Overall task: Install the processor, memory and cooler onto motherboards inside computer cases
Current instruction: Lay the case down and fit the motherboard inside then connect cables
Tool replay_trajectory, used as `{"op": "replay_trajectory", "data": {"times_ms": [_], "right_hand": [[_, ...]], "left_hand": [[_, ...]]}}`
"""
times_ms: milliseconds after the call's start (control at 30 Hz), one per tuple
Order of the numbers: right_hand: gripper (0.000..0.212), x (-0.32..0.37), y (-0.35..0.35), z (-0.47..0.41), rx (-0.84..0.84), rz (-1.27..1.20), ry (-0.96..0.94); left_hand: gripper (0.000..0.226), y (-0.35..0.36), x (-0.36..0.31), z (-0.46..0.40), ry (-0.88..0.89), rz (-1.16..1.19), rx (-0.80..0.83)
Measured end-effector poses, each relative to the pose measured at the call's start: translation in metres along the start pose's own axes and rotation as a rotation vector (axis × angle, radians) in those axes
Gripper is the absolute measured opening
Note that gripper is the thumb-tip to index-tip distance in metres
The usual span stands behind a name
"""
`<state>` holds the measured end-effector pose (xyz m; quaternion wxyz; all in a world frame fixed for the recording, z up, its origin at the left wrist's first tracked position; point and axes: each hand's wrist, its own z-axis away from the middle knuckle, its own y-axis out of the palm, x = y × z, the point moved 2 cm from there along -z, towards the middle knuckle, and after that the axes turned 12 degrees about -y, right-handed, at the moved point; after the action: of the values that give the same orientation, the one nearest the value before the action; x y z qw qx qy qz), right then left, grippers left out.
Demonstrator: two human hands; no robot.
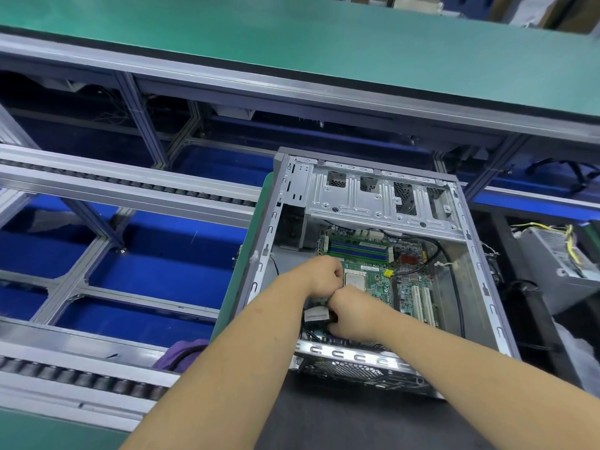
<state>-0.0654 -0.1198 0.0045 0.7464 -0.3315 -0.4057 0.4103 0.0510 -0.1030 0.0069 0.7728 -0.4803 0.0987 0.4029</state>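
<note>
Case (480, 254): an open case is seen lying flat at centre right of the frame, side panel off.
Board (386, 284): already mounted inside, in the middle of the case.
Memory (357, 247): slots are seen at the board's upper edge; sticks appear to be seated, though this cannot be confirmed from the view.
Processor (354, 280): a pale square is seen in the socket at board centre, just right of the left hand; it is judged fitted.
Cooler: none is seen over the socket, so this step is judged left to do.
Left hand (321, 272): fingers are curled in a fist beside the socket; what is held cannot be told.
Right hand (349, 311): touching the left, fingers pinched on a black cable (311, 331) at the board's lower left.
Supply (558, 264): a power unit is seen outside, at right.
</note>
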Motion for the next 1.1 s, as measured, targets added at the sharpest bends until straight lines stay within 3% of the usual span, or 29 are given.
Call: {"op": "replay_trajectory", "data": {"times_ms": [100,300,600,967,1100], "right_hand": [[0.019,0.002,0.000,-0.002,0.016,0.054,-0.016],[0.025,0.002,-0.001,-0.001,0.037,0.099,-0.037],[0.011,0.011,-0.002,-0.006,0.102,0.143,-0.081],[0.023,0.007,-0.007,-0.004,0.107,0.057,-0.023],[0.044,-0.016,-0.017,0.016,-0.005,-0.129,0.115]], "left_hand": [[0.014,0.001,0.001,-0.001,-0.003,-0.008,0.001],[0.014,0.002,0.000,-0.004,-0.013,-0.020,0.020],[0.022,-0.001,0.002,-0.009,-0.068,-0.032,-0.054],[0.020,-0.007,0.001,-0.003,-0.114,0.054,-0.166],[0.015,-0.007,0.004,-0.002,-0.145,0.068,-0.235]]}}
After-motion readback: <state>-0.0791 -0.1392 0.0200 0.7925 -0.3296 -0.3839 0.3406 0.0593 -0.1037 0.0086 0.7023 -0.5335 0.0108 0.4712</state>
